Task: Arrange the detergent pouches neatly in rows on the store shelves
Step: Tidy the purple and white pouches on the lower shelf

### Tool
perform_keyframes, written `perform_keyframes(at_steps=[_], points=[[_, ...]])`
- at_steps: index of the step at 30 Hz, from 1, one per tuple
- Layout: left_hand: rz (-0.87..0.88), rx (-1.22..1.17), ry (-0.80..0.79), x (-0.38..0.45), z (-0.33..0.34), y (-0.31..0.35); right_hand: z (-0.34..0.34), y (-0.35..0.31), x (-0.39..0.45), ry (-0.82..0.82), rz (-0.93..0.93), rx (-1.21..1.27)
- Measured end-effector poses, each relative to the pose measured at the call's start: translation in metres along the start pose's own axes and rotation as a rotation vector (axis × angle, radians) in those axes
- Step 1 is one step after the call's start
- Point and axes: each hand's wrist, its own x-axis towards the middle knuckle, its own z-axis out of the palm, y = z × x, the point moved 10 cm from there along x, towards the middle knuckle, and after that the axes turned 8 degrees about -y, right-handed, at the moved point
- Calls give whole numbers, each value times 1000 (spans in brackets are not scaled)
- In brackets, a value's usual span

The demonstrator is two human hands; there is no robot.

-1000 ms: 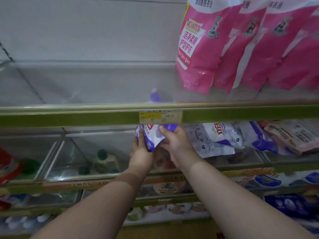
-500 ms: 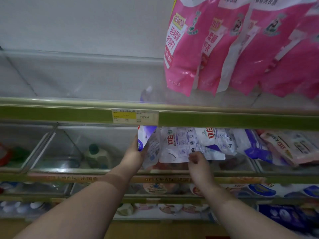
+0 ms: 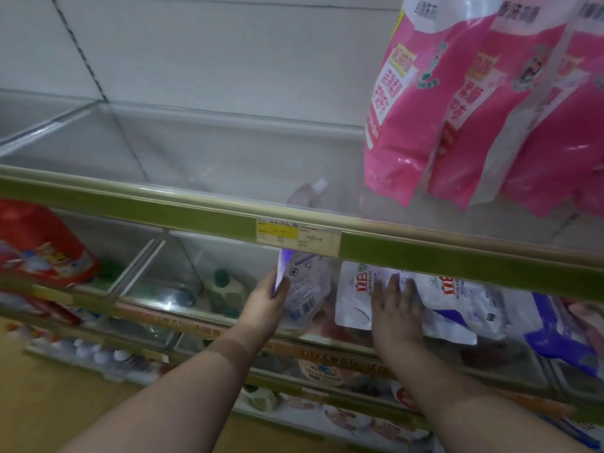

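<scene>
On the glass shelf under the green rail (image 3: pixel 425 253), my left hand (image 3: pixel 266 297) grips the left edge of an upright white and purple detergent pouch (image 3: pixel 300 289). My right hand (image 3: pixel 397 305) lies flat with spread fingers on a white pouch (image 3: pixel 356 299) that leans to the right. More white and purple pouches (image 3: pixel 464 299) lie slanted in a row further right. Pink pouches (image 3: pixel 425 103) stand on the upper glass shelf at the right.
A red pack (image 3: pixel 42 243) sits at the left of the middle shelf. A green-capped bottle (image 3: pixel 225 289) stands behind a glass divider (image 3: pixel 143 266). A price tag (image 3: pixel 297 235) is on the rail. Lower shelves hold small packs and bottles. The upper shelf's left part is bare glass.
My right hand has moved right and up, from the lower edge of the white pouch to lying flat on its face. My left hand stays on the upright pouch. The camera has shifted left.
</scene>
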Motion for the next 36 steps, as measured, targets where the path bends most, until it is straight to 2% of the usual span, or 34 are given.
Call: perform_keyframes(at_steps=[6, 8, 14, 18, 20, 22, 25, 30, 34, 36], points=[[7, -9, 43, -10, -15, -4, -11, 14, 3, 11, 34, -74], [-2, -11, 28, -10, -13, -8, -22, 22, 2, 44, 16, 4], [-14, -17, -54, -3, 9, -2, -70, 26, -19, 259, -23, 778], [-29, -35, -79, 3, 13, 1, -80, 22, -41, 371, -12, 1400], [-46, -28, -77, 6, 14, -1, -81, 26, -48, 453, 75, 1562], [-48, -4, -80, 6, 16, -1, -78, 23, -50, 451, 136, 1663], [-22, 33, -130, 4, 21, 5, -72, -7, -51, 279, 21, 1572], [8, 19, -151, 4, 17, 6, -100, -55, -65, 290, -355, 1357], [27, 52, -144, 5, 18, 10, -97, -75, -61, 147, -381, 1253], [19, 105, -142, 7, 19, 9, -79, -76, -57, 128, -287, 1166]])
